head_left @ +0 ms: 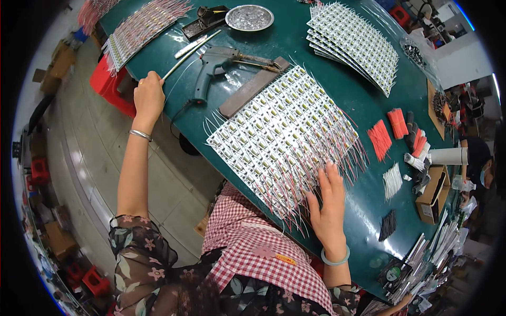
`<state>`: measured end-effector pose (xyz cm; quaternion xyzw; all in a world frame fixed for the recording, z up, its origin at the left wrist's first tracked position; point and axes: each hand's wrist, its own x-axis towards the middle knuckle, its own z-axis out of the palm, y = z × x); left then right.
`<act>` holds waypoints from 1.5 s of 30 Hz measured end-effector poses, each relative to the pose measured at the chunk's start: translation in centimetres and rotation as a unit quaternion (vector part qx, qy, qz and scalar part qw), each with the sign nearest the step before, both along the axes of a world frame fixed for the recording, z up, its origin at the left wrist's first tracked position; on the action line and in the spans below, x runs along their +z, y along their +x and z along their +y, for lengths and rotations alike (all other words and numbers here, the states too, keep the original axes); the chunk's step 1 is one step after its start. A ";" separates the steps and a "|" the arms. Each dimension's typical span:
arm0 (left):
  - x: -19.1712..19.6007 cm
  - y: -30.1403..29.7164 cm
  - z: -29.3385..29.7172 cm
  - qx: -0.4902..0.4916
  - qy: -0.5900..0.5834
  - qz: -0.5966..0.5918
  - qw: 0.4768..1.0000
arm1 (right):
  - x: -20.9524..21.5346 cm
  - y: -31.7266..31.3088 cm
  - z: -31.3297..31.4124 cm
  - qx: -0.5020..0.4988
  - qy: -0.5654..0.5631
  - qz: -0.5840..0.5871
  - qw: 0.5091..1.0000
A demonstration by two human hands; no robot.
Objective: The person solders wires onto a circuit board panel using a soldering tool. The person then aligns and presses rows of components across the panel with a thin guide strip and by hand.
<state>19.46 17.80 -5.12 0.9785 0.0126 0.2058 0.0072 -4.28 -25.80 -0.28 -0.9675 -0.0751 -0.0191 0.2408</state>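
Note:
A white panel of small circuit boards (253,139) lies on the green table in front of me. Rows of thin red and white wires (287,179) trail from its near and right parts. My right hand (330,203) rests at the panel's near right edge, fingers stretched out over the wire ends. At the table's left edge, my left hand (149,96) is closed round the near end of a thin pale stick (192,54). Right of the stick lies a grey soldering gun (211,68), its tip over a brown bar (253,88) along the panel's far left side.
More board panels are stacked at far right (356,47) and far left (145,31). A round metal dish (249,18) stands at the back. Bundles of red tubes (379,139), white pieces (392,181) and black pieces (387,225) lie right, near a cardboard box (433,195). A red stool (112,87) stands left.

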 end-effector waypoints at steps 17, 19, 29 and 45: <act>3.3 -35.1 -6.3 0.085 -0.505 0.075 0.856 | -1.8 3.8 5.1 0.080 -0.002 -0.016 0.997; 2.6 -36.4 -6.4 0.083 -0.511 0.076 0.852 | -0.2 4.1 5.8 0.074 0.020 -0.017 0.997; 1.2 -35.1 -5.6 0.064 -0.545 0.035 0.835 | -0.1 6.7 12.6 0.197 -0.011 -0.096 0.976; 0.2 -35.8 -4.9 0.007 -0.517 0.075 0.853 | -1.5 4.9 13.3 0.075 0.116 -0.147 0.979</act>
